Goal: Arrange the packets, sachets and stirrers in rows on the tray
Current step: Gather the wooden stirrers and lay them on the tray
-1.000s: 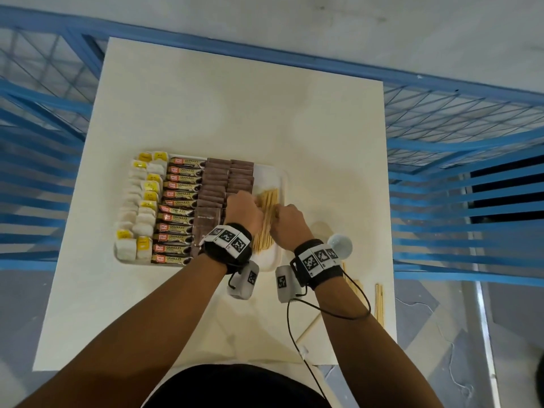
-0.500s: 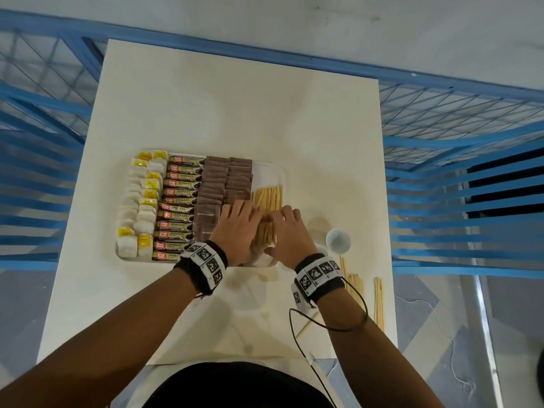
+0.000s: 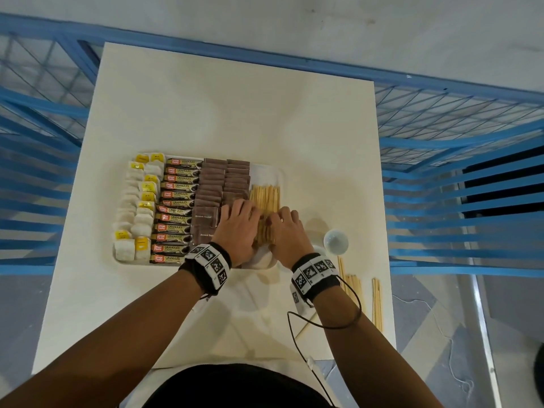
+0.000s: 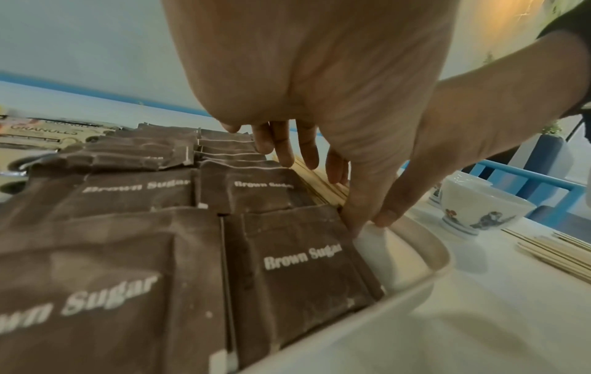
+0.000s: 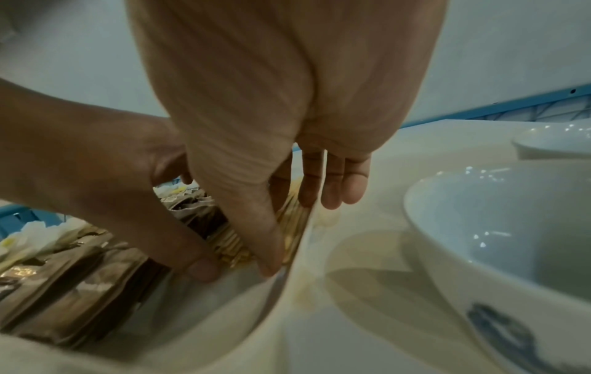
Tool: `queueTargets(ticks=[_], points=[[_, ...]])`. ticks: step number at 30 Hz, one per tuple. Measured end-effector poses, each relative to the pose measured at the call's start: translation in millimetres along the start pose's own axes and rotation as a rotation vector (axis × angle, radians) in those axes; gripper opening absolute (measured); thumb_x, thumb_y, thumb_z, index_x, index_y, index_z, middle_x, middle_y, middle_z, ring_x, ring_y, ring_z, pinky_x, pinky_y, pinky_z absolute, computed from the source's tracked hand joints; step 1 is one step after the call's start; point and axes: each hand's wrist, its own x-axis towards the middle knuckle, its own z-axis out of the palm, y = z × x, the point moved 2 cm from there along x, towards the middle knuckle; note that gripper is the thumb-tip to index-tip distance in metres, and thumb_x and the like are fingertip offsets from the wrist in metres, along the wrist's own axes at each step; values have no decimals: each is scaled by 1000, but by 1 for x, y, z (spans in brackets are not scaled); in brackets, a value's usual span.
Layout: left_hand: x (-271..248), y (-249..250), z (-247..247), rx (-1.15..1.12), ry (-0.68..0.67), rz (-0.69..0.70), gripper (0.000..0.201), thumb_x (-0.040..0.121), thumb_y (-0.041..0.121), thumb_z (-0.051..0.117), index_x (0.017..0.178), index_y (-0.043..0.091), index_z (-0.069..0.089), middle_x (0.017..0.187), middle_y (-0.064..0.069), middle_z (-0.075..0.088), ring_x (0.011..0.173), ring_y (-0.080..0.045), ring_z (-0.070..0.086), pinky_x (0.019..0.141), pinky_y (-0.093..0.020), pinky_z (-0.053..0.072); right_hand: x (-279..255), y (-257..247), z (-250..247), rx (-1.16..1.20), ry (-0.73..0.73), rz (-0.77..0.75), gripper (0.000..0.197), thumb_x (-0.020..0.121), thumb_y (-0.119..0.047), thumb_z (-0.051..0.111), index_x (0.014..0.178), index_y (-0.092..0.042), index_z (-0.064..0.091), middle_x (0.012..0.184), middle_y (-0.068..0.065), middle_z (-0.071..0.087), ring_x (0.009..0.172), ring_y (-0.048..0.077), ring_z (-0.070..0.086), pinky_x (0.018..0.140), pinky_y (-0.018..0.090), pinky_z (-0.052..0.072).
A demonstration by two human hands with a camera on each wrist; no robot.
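On the cream bench (image 3: 235, 113) a white tray (image 3: 266, 172) holds neat columns: white and yellow sachets (image 3: 138, 207) at its left edge, then granules sticks (image 3: 176, 201), then two columns of brown sugar packets (image 3: 217, 184), and a bundle of wooden stirrers (image 3: 266, 195) along its right side. Both hands flank the near part of that bundle. The left hand (image 3: 240, 228) lies with fingers extended along the bundle's left side, over the brown packets, thumb tip down on the tray floor at the stirrers' near end. The right hand (image 3: 287, 231) has its fingers straight against the bundle's right side, by the tray rim, thumb likewise at the near end. Neither hand curls round anything; they press the stirrers between them. Right of the tray stands a small white cup (image 3: 335, 241), and more loose stirrers (image 3: 376, 301) lie on the bench near its right edge
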Motion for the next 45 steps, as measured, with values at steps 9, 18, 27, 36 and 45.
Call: queueTargets(ticks=[9,18,27,36,45], points=[[-15,18,-20,-399,51,12,30,90,29,69,118,24,58,113,7,63,100,-13,58,94,-36,48,-34,13,-40,441,158,125,15,90,-12,67,104,-19,66,97,-10,62,79,3,57,79,18,50],[-45,90,8,-656,-119,72,13,97,21,64,110,21,67,95,7,70,83,-12,65,79,-30,55,-142,57,-40,638,463,388,10,93,-10,68,98,-18,71,85,-9,70,73,-1,63,68,7,46],[-69,169,72,-461,-372,-39,35,91,45,71,108,17,59,99,1,62,91,-20,61,83,-37,54,-226,159,19,453,405,837,31,88,-10,68,118,-8,63,108,8,65,102,26,58,96,39,46],[-65,224,89,-615,-69,-450,18,93,25,70,90,8,73,85,-7,74,82,-27,69,75,-35,57,-223,164,47,292,169,597,29,92,-13,55,116,0,59,112,19,58,106,36,48,99,45,37],[-60,234,78,-801,-27,-632,28,95,15,56,77,8,76,78,-3,75,78,-21,67,72,-25,47,-211,165,54,231,52,657,82,81,-67,25,124,-2,53,123,17,53,113,34,45,98,43,36]])
